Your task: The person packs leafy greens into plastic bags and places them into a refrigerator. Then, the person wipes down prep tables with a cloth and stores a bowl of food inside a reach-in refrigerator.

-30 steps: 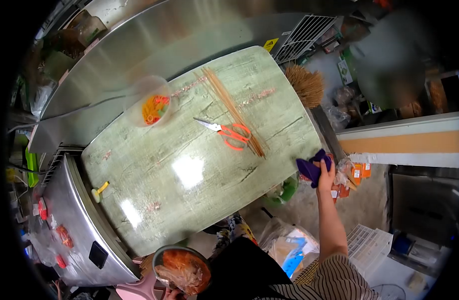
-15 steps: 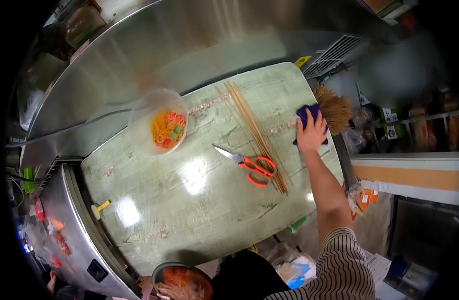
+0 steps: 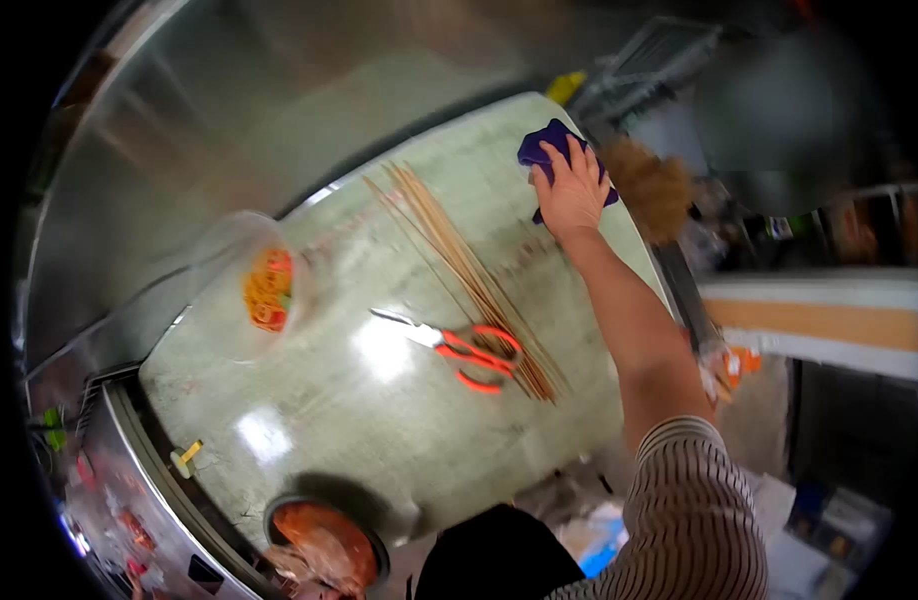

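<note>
My right hand [image 3: 573,190] presses on a dark purple cloth [image 3: 545,140] at the far right corner of the pale green table [image 3: 329,430]. Its fingers curve over the bunched cloth, which sticks out around them. Left of that hand lies a loose bundle of thin wooden skewers [image 3: 449,250]. Orange-handled scissors [image 3: 469,352] rest with one handle over the skewers, blades toward the left. Down at the near edge is a dark bowl [image 3: 379,550] with orange-red contents and crumpled clear plastic. My left hand does not show.
A clear plastic tub [image 3: 224,300] with coloured rubber bands stands at the table's left side. A small yellow-handled tool [image 3: 187,458] lies near the left corner. Beyond the right edge is a straw broom head [image 3: 644,190]. A metal wall [image 3: 379,90] runs along the back.
My right hand and the purple cloth have moved along the right edge toward the far corner. The dark bowl shows farther in over the table's near edge. The camera view has shifted and blurred.
</note>
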A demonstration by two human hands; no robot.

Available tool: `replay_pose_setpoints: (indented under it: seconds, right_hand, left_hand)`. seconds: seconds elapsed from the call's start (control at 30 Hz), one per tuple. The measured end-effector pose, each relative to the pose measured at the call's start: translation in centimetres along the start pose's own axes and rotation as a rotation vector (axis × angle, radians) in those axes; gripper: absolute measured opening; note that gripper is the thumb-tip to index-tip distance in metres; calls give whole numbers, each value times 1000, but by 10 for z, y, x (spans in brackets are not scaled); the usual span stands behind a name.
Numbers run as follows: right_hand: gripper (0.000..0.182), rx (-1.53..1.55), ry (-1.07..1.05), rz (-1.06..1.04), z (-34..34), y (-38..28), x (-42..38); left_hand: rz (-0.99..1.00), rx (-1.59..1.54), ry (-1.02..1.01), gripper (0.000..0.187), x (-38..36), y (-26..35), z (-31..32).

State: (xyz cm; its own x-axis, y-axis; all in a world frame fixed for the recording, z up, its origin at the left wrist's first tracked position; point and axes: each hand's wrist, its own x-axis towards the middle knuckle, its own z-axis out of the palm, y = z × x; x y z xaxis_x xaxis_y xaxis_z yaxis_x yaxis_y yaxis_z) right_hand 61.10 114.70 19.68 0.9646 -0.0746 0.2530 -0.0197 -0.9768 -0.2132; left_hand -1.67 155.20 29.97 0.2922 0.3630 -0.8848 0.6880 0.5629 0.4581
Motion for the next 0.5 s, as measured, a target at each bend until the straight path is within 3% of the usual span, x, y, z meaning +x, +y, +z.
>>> replay_pose_setpoints:
  seconds: [0.03,0.1,0.17,0.2,0.23,0.3,0.33,0.37,0.4,0.43,0.47,0.5]
  right_hand:
    - [42,-20,-6,26,-13,23,-29]
    - [43,-69,19,79,-45,69,-91]
    - [44,-83,89,184,-70,117,-159]
    - [43,-165,79,306,-83,128,-190]
    - [41,-175,105,363,-89,139,-217]
    - [41,-170,71,444,-97,135,-253]
    - [42,-112,144,554,-92,133,-267]
    - [44,-38,227,662,-88,126,-277]
    - [44,3,251,680,-89,117,-282]
    - [46,166,227,799,-91,106,-284]
    - [49,338,195,914,-92,94,-290]
    - [51,265,167,856,-95,83,-298]
  left_hand:
    - [146,335,-33,20,4,0,1]
    - [65,258,-25,19,30,-12,-19]
    - [197,234,-59,17,35,11,11]
    - [73,389,-126,18,52,12,-3]
    - [81,392,-137,18,59,6,1]
    - [534,263,-296,31,62,9,20]
    - [48,-284,-335,32,67,24,26]
    - [-16,-355,-322,33,76,16,7]
    - [-26,-70,-357,37,46,47,62]
    - [-95,-21,-298,37,44,46,62]
    - [-161,27,-232,36,49,44,45]
    - [-8,294,-286,19,54,28,-1]
